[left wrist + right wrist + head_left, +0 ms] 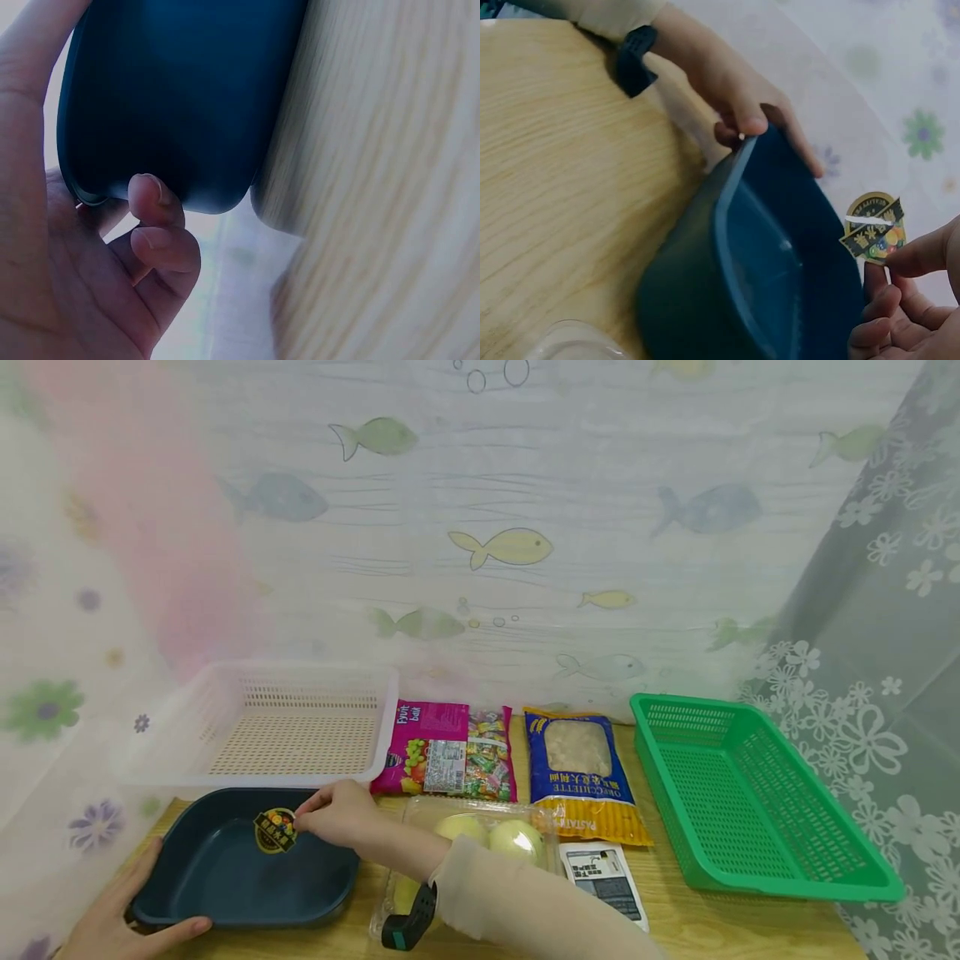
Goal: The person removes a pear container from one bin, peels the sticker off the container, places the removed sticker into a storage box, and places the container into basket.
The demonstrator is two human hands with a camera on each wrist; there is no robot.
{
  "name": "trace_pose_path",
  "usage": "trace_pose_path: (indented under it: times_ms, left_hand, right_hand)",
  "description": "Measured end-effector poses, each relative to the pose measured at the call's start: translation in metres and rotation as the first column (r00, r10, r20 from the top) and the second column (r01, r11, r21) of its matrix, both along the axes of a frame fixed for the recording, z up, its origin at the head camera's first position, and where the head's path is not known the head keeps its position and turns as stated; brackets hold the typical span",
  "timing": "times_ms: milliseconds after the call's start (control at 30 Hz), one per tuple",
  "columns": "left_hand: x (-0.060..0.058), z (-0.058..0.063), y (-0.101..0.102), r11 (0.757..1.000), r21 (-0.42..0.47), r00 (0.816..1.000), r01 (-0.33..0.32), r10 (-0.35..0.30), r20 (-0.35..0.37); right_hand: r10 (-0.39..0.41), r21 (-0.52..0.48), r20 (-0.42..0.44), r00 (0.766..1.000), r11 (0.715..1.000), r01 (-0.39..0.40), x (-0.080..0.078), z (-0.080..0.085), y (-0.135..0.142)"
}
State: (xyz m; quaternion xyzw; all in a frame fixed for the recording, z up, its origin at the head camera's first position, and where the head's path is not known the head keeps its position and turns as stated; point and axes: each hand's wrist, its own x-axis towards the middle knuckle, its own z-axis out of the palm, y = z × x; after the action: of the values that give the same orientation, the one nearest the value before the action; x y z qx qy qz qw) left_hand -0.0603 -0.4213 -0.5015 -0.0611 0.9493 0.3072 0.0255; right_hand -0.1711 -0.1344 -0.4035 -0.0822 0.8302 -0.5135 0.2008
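A dark blue plastic basin (240, 889) stands at the front left of the wooden table. My left hand (112, 914) grips its left end, thumb along the near side and fingers round the far one. In the left wrist view, curled fingertips (157, 199) show at the basin's end. Thumb and fingertips of my right hand (345, 814) pinch a round black-and-gold fruit sticker (274, 833) at its edge, over the basin. A dark band crosses the sticker, with bright fruit pictured on it. Under my right forearm lies a clear plastic box (480, 810) of pale green round fruit (517, 841).
A white basket (300, 777) sits behind the basin. To its right lie a pink candy bag (431, 722), a blue-and-yellow pasta bag (592, 814) and a small white packet (606, 881). A green basket (720, 777) stands at the right. A fish-patterned curtain (510, 610) hangs behind the table.
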Motion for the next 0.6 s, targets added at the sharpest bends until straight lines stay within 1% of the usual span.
trace_pose_path:
  times_ms: [200, 300, 500, 600]
  left_hand:
    - [-0.001, -0.002, 0.001, 1.0, 0.002, 1.0, -0.006, 0.006, -0.005]
    - [-0.001, -0.003, 0.001, 1.0, -0.003, 1.0, -0.011, 0.011, -0.002]
    - [0.0, -0.002, 0.002, 1.0, -0.017, 1.0, -0.016, 0.017, 0.017]
    - [0.0, -0.002, 0.002, 1.0, -0.013, 1.0, -0.016, 0.016, 0.01]
  right_hand:
    - [0.008, -0.001, 0.006, 1.0, 1.0, -0.008, 0.0, -0.005, 0.001]
    - [0.017, 0.016, 0.008, 1.0, 1.0, -0.017, -0.001, -0.009, 0.002]
    - [0.03, 0.015, 0.011, 0.999, 0.999, -0.03, -0.003, -0.013, 0.002]
    - [0.033, 0.011, 0.006, 0.999, 0.999, -0.033, -0.003, -0.013, 0.002]
